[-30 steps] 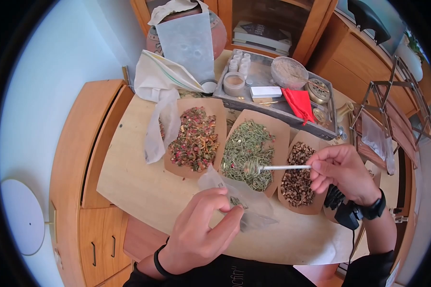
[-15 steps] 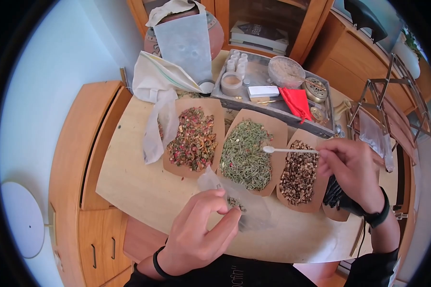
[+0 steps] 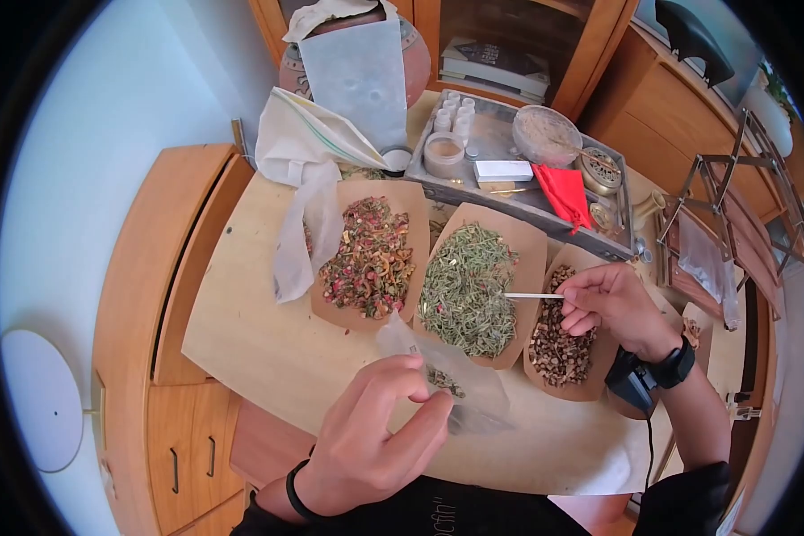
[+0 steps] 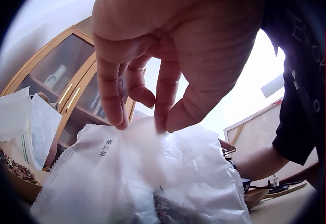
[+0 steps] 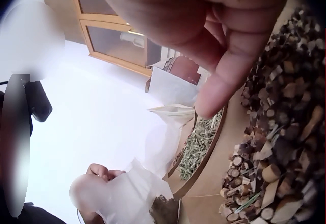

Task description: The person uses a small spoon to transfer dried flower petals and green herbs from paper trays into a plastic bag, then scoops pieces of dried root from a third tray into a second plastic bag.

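Observation:
My left hand [image 3: 371,438] pinches the opening of a translucent packet [image 3: 482,380] between fingertips and thumb. Printed characters and a small dark heap of dried herb show on the packet [image 4: 109,178] in the left wrist view. My right hand [image 3: 612,308] holds the thin handle of a small white spoon [image 3: 534,296]; its bowl end merges with the green dried herbs [image 3: 464,277] in a cardboard tray. Beneath the right hand lies another tray of chopped brown stem pieces [image 3: 563,357], seen close up in the right wrist view.
Left of the green herbs is a cardboard tray of dried flower petals [image 3: 366,259]. A grey wooden tray [image 3: 518,210] behind carries small bottles, a bowl and a red pouch [image 3: 563,192]. A cloth bag [image 3: 308,134] stands at the back left, a folding rack [image 3: 728,214] at right.
My right hand first had the spoon over the green herbs, then moved right with its white bowl bare, and now has lowered it back into them. My left hand stays nearly still.

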Demonstrator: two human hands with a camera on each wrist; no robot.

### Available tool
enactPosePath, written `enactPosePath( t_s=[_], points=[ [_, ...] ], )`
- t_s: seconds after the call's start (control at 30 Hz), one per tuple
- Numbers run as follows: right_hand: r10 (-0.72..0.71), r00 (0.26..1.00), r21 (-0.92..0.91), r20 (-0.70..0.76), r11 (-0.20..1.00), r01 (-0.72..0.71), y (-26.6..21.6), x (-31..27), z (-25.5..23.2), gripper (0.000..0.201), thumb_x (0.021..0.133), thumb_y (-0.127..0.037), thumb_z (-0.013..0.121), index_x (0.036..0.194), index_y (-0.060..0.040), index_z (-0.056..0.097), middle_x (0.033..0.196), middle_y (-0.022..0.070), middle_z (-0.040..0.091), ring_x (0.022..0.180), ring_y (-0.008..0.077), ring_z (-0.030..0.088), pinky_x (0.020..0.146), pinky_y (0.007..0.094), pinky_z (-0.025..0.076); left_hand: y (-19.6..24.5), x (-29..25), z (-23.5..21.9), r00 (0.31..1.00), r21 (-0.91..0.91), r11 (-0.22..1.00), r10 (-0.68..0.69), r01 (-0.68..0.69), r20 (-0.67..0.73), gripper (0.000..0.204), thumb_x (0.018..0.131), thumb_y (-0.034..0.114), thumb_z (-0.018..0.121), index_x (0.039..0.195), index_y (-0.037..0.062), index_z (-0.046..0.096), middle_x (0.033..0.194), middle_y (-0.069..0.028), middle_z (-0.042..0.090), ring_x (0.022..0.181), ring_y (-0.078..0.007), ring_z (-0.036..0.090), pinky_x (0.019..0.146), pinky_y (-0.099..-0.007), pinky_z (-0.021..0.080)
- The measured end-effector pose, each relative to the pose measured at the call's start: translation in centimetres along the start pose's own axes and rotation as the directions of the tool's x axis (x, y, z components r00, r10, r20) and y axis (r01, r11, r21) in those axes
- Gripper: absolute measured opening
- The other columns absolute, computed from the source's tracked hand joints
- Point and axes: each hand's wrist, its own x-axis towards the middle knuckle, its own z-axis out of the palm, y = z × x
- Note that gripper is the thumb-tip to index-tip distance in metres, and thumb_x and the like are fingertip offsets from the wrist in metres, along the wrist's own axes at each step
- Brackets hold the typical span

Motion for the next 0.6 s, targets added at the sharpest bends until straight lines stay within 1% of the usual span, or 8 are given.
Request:
enactPosePath(
  t_s=[0.03, 0.17, 0.23, 0.33, 0.57, 0.6],
  points=[
    [0.009, 1.000, 0.042, -0.005, 0.999, -0.008, 0.1, 0.0, -0.1, 0.017, 0.093, -0.005, 0.058, 0.102, 0.0090, 0.062, 0.082, 0.0136, 0.066, 0.069, 0.0193, 0.069, 0.063, 0.0279, 0.060, 0.0, 0.0, 0.0, 1.000, 0.000, 1.000, 0.000, 0.000, 0.000, 0.025, 0.062, -0.007, 0.072, 0.084, 0.0031, 0.069, 0.083, -0.0085, 0.050, 0.087, -0.0286, 0.063, 0.068, -0.0360, 0.054],
    [0.024, 1.000, 0.068, -0.003, 0.997, -0.023, 0.5, -0.2, -0.4, 0.018, 0.093, -0.006, 0.059, 0.102, 0.0087, 0.062, 0.082, 0.0136, 0.067, 0.069, 0.0187, 0.069, 0.064, 0.0277, 0.060, -0.1, 0.1, 0.1, 1.000, 0.000, 1.000, 0.004, -0.004, 0.007, 0.025, 0.063, -0.007, 0.072, 0.085, 0.0032, 0.069, 0.083, -0.0086, 0.051, 0.087, -0.0287, 0.063, 0.068, -0.0360, 0.054],
    [0.021, 1.000, 0.076, 0.007, 0.997, -0.022, 0.6, -0.3, -0.5, 0.018, 0.093, -0.007, 0.059, 0.102, 0.0086, 0.062, 0.082, 0.0128, 0.067, 0.070, 0.0181, 0.069, 0.064, 0.0274, 0.060, -0.2, 0.0, 0.1, 0.999, -0.015, 0.999, 0.051, -0.051, 0.015, 0.027, 0.063, -0.005, 0.072, 0.089, -0.0025, 0.065, 0.087, -0.0101, 0.051, 0.086, -0.0313, 0.062, 0.072, -0.0369, 0.055],
    [0.008, 1.000, 0.084, -0.005, 0.996, -0.007, 0.4, -0.5, -0.5, 0.018, 0.093, -0.007, 0.059, 0.103, 0.0082, 0.062, 0.081, 0.0117, 0.066, 0.070, 0.0176, 0.069, 0.063, 0.0271, 0.060, -0.3, 0.1, 0.1, 0.998, -0.018, 0.998, 0.057, -0.056, 0.015, 0.027, 0.063, -0.005, 0.072, 0.089, -0.0026, 0.065, 0.087, -0.0101, 0.050, 0.086, -0.0313, 0.062, 0.073, -0.0369, 0.055],
    [-0.034, 0.999, 0.079, -0.017, 0.996, 0.035, -1.9, -2.7, -0.2, 0.018, 0.093, -0.006, 0.059, 0.103, 0.0080, 0.062, 0.079, 0.0101, 0.066, 0.067, 0.0169, 0.068, 0.062, 0.0263, 0.060, -0.2, 0.2, 0.2, 0.999, -0.010, 0.999, 0.045, -0.044, 0.027, 0.028, 0.062, -0.005, 0.072, 0.089, -0.0028, 0.065, 0.088, -0.0104, 0.050, 0.086, -0.0314, 0.061, 0.073, -0.0366, 0.055],
    [-0.032, 0.999, 0.051, -0.011, 0.998, 0.032, -2.4, -3.4, 0.1, 0.017, 0.093, -0.006, 0.059, 0.102, 0.0079, 0.063, 0.078, 0.0100, 0.066, 0.066, 0.0168, 0.068, 0.061, 0.0260, 0.059, -0.3, 0.2, 0.2, 0.999, -0.006, 0.999, 0.049, -0.049, 0.024, 0.028, 0.062, -0.005, 0.072, 0.089, -0.0027, 0.065, 0.088, -0.0105, 0.050, 0.087, -0.0315, 0.061, 0.073, -0.0366, 0.055]
  ],
)
